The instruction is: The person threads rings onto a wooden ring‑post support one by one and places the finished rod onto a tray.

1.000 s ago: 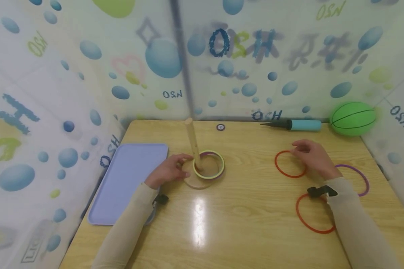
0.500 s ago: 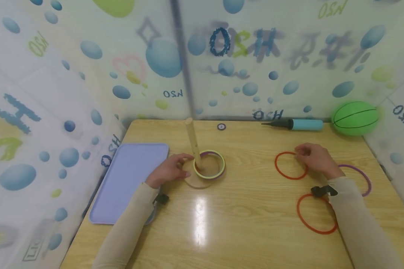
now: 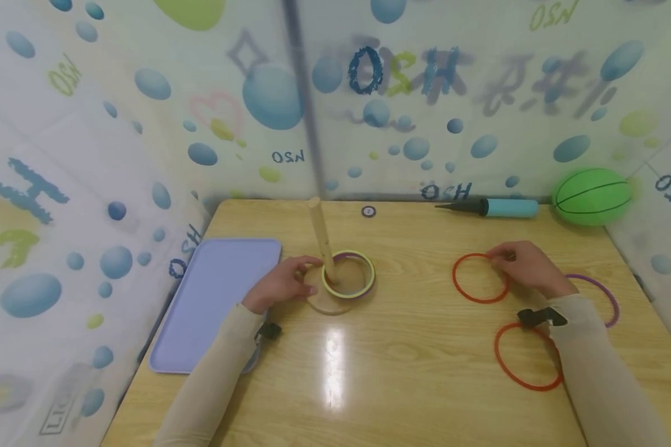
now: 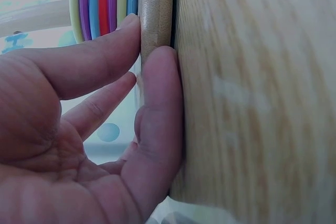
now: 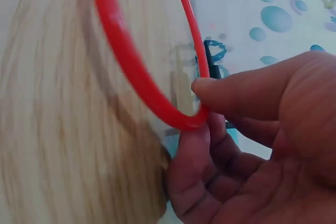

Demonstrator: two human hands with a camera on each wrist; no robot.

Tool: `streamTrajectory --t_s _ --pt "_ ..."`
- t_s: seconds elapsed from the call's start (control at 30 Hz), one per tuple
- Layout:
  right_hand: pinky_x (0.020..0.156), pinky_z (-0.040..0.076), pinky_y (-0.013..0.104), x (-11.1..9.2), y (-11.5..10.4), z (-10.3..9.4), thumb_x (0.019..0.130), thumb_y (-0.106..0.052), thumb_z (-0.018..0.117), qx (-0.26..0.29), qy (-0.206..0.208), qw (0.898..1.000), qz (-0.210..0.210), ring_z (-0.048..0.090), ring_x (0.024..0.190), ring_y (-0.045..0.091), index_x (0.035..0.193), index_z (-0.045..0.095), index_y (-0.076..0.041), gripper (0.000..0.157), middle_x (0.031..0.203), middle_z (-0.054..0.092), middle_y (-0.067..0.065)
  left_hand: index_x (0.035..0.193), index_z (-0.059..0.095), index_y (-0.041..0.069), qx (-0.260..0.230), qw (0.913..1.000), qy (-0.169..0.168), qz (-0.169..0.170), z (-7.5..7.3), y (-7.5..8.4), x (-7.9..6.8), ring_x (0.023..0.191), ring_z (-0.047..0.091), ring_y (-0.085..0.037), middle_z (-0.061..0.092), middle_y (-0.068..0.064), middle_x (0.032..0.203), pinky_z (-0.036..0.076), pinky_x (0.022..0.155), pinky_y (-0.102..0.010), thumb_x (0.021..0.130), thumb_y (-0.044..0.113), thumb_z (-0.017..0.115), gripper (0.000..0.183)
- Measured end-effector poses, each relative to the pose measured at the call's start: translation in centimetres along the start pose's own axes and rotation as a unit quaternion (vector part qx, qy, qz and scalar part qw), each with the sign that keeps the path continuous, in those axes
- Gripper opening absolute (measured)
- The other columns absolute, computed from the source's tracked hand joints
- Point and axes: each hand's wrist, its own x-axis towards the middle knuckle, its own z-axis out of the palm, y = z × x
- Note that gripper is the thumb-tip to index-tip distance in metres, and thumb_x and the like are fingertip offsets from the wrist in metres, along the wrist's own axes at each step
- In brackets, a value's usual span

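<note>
In the head view, a wooden ring-toss stand (image 3: 317,236) with an upright peg rises left of the table's middle. Several coloured rings (image 4: 103,3) are stacked round its peg, a pale yellow ring (image 3: 373,273) uppermost. My left hand (image 3: 279,285) holds the edge of the stand's round base (image 4: 156,11), thumb and fingertips against the wood. Over to the right, my right hand (image 3: 528,267) pinches a red ring (image 3: 455,282) between thumb and fingers. That ring (image 5: 123,53) is raised off the wood, its shadow falling beneath it in the right wrist view.
Another red ring (image 3: 497,357) and a purple ring (image 3: 612,298) lie partly under the right forearm. A lilac tray (image 3: 212,273) is at the left. Along the back are a small round disc (image 3: 368,212), a blue hand pump (image 3: 511,208) and a green ball (image 3: 593,197).
The red ring in my right hand has come up off the table, its near side tilting. My right hand has shifted slightly right and nearer. My left hand stays at the stand's base.
</note>
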Motion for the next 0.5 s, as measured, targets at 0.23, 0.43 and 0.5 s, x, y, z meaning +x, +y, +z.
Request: streamTrajectory --t_s 0.23,0.43,0.5 --pt "0.079 0.056 0.030 -0.7 -1.3 -0.3 0.108 -0.021 0.061 0.058 -0.005 0.998 -0.029 0.064 0.103 0.024 0.132 0.067 -0.002 0.031 0.120 0.069 0.020 0.149 0.059 0.013 -0.003 1.0000 0.000 0.002 -0.1 0.0 0.2 0.071 0.061 -0.015 0.060 -0.024 0.124 0.055 0.067 -0.028 0.088 0.003 0.081 0.065" --pt "0.074 0.064 0.036 -1.3 -2.9 -0.5 0.109 -0.016 0.058 0.146 -0.032 0.988 -0.032 0.069 0.091 0.017 0.138 0.058 0.002 0.034 0.119 0.061 0.026 0.149 0.059 0.013 -0.005 1.0000 -0.002 -0.003 0.0 -0.1 0.1 0.071 0.061 -0.015 0.060 -0.024 0.122 0.055 0.067 -0.028 0.088 0.001 0.081 0.066" --pt "0.075 0.065 0.037 -1.5 -3.5 -0.6 0.109 -0.017 0.059 0.152 -0.029 0.987 -0.040 0.070 0.095 0.020 0.139 0.058 0.002 0.035 0.121 0.061 0.026 0.149 0.059 0.012 -0.008 1.0000 -0.003 -0.003 0.1 -0.2 0.1 0.071 0.061 -0.015 0.060 -0.024 0.122 0.055 0.066 -0.028 0.088 0.001 0.081 0.065"
